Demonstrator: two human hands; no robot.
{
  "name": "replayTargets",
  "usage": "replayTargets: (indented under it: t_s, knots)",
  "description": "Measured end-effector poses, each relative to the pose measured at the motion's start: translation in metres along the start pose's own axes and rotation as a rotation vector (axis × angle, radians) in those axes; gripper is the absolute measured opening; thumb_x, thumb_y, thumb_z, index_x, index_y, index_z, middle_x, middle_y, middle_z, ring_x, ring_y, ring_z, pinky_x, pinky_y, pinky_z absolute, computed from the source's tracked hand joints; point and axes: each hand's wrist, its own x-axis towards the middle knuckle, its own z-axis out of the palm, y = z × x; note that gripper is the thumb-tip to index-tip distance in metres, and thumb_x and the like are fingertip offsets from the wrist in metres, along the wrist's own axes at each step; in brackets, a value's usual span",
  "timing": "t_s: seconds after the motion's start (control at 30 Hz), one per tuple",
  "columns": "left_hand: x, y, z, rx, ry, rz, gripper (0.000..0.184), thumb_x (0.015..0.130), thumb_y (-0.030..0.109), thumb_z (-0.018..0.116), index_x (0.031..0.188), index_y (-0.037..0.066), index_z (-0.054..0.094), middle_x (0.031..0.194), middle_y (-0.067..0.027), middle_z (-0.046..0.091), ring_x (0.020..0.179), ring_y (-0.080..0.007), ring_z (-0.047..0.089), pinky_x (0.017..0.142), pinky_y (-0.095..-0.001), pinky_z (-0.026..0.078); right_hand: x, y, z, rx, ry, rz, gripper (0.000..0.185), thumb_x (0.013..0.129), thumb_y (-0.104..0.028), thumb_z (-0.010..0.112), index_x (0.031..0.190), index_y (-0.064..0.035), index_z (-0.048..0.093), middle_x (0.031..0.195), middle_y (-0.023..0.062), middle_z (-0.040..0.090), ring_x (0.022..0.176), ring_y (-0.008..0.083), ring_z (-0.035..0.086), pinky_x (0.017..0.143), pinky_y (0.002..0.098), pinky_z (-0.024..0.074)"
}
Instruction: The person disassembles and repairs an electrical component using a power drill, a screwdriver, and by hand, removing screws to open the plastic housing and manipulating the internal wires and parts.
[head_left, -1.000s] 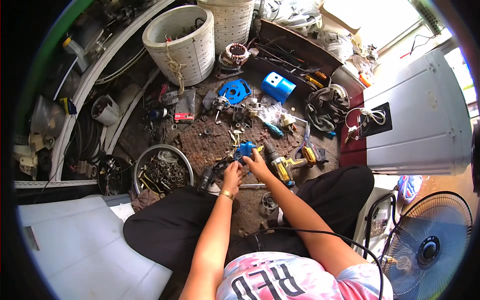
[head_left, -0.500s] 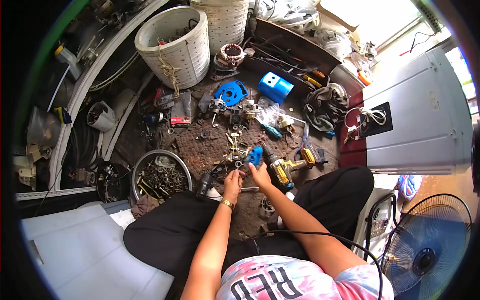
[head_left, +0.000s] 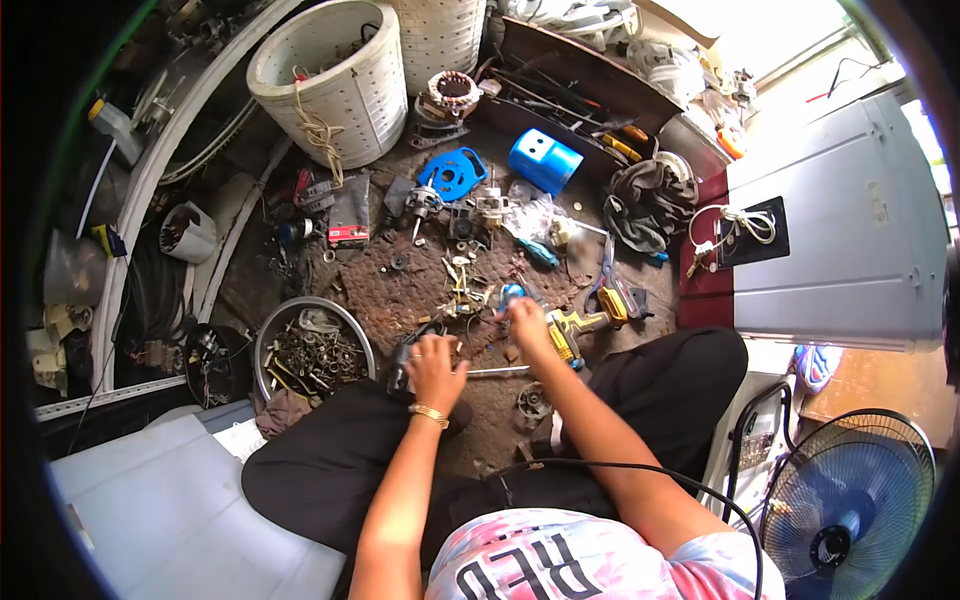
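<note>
My left hand (head_left: 436, 370) is open, its fingers spread, low over the floor beside a black tool (head_left: 401, 365) that it partly covers. In my right hand (head_left: 530, 325), the fingers are closed around a small blue part (head_left: 512, 292) whose exact kind I cannot make out. Just right of that hand lies a yellow and black cordless drill (head_left: 567, 333). A thin metal rod (head_left: 497, 371) lies between my wrists. Beyond my hands is a scatter of small metal and plastic pieces (head_left: 462, 285).
A metal bowl (head_left: 371, 355) full of small hardware stands at left. Farther back are a blue cylinder (head_left: 546, 162), a blue plate (head_left: 458, 174), a motor stator (head_left: 452, 92) and a perforated white tub (head_left: 330, 100). A fan (head_left: 840, 510) stands at right, a black cable (head_left: 640, 470) crossing my right arm.
My left hand has moved left and opened, away from my right hand. My right hand has shifted slightly forward and turned palm-down with the blue part. The view has shifted a little.
</note>
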Motion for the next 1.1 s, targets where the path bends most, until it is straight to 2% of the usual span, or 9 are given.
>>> replayTargets:
  t_s: [0.07,0.1,0.13,0.23,0.27,0.47,0.67,0.93,1.1]
  knots:
    - [-0.005,-0.021,-0.004,-0.007,-0.049,-0.074,0.062,0.067,0.023,0.080,0.123,0.017,0.052,0.131,-0.0071,0.043,0.127,-0.0319,0.038,0.097,-0.0501,0.036,0.021,-0.013,-0.030,-0.264,-0.102,-0.236,0.020,0.094,-0.020,0.058,0.089,-0.0012,0.063,0.080,0.0074,0.068,0.069,0.0112,0.059,0.062,0.0284,0.0458]
    - [-0.008,-0.027,-0.009,0.033,-0.013,-0.066,0.065,0.068,0.021,0.079,0.127,0.015,0.049,0.129,-0.0075,0.045,0.126,-0.0311,0.040,0.097,-0.0485,0.037,0.030,-0.015,-0.045,-0.439,-0.214,-0.237,0.019,0.092,-0.020,0.060,0.091,-0.0007,0.064,0.081,0.0087,0.069,0.070,0.0147,0.061,0.064,0.0304,0.0473]
    - [-0.008,-0.033,-0.010,0.052,0.015,-0.024,0.058,0.069,0.020,0.077,0.122,0.012,0.052,0.126,-0.0077,0.048,0.123,-0.0306,0.042,0.094,-0.0460,0.038,0.031,-0.024,-0.053,-0.614,-0.331,-0.245,0.020,0.091,-0.019,0.061,0.093,-0.0002,0.065,0.081,0.0099,0.069,0.070,0.0182,0.063,0.066,0.0324,0.0489]
    - [-0.006,-0.031,0.001,0.002,-0.129,0.197,0.037,0.070,0.019,0.074,0.103,0.013,0.058,0.107,-0.0066,0.053,0.107,-0.0282,0.050,0.085,-0.0426,0.041,-0.003,-0.077,-0.059,-1.082,-0.313,-0.519,0.018,0.088,-0.019,0.064,0.096,-0.0029,0.066,0.084,0.0137,0.069,0.074,0.0282,0.065,0.070,0.0364,0.0501]
    - [-0.007,-0.021,0.006,0.011,-0.151,0.248,0.031,0.070,0.019,0.073,0.096,0.013,0.058,0.099,-0.0054,0.053,0.100,-0.0271,0.051,0.082,-0.0417,0.042,-0.007,-0.089,-0.063,-1.066,-0.246,-0.508,0.017,0.087,-0.019,0.066,0.097,-0.0054,0.066,0.086,0.0167,0.068,0.078,0.0351,0.063,0.071,0.0400,0.0500]
    - [-0.016,-0.015,0.041,-0.008,-0.217,0.304,0.023,0.073,0.018,0.073,0.090,0.013,0.059,0.096,-0.0052,0.055,0.099,-0.0267,0.053,0.082,-0.0433,0.042,-0.013,-0.191,-0.141,-0.916,0.074,-0.631,0.015,0.089,-0.018,0.064,0.094,-0.0045,0.065,0.079,0.0150,0.066,0.068,0.0273,0.063,0.065,0.0341,0.0483]
    - [-0.010,-0.018,0.033,0.000,-0.191,0.300,0.020,0.073,0.016,0.073,0.088,0.013,0.060,0.094,-0.0045,0.055,0.098,-0.0267,0.053,0.082,-0.0430,0.041,-0.022,-0.224,-0.192,-1.248,0.241,-0.623,0.016,0.087,-0.019,0.066,0.093,-0.0047,0.067,0.084,0.0145,0.069,0.077,0.0287,0.067,0.068,0.0354,0.0500]
    - [0.025,-0.022,0.030,-0.014,-0.042,0.166,0.015,0.074,0.012,0.068,0.086,0.013,0.060,0.091,-0.0051,0.056,0.093,-0.0280,0.054,0.078,-0.0431,0.042,0.011,-0.208,-0.205,-1.211,0.047,-0.523,0.018,0.084,-0.023,0.068,0.092,-0.0073,0.070,0.085,0.0128,0.070,0.080,0.0293,0.068,0.071,0.0369,0.0506]
    - [0.058,-0.027,0.029,-0.150,-0.015,-0.037,0.016,0.078,0.010,0.065,0.092,0.008,0.060,0.097,-0.0087,0.058,0.100,-0.0334,0.054,0.087,-0.0466,0.043,0.015,-0.208,-0.220,-1.312,0.117,-0.374,0.021,0.083,-0.029,0.068,0.094,-0.0115,0.072,0.088,0.0121,0.071,0.084,0.0288,0.068,0.073,0.0386,0.0511]
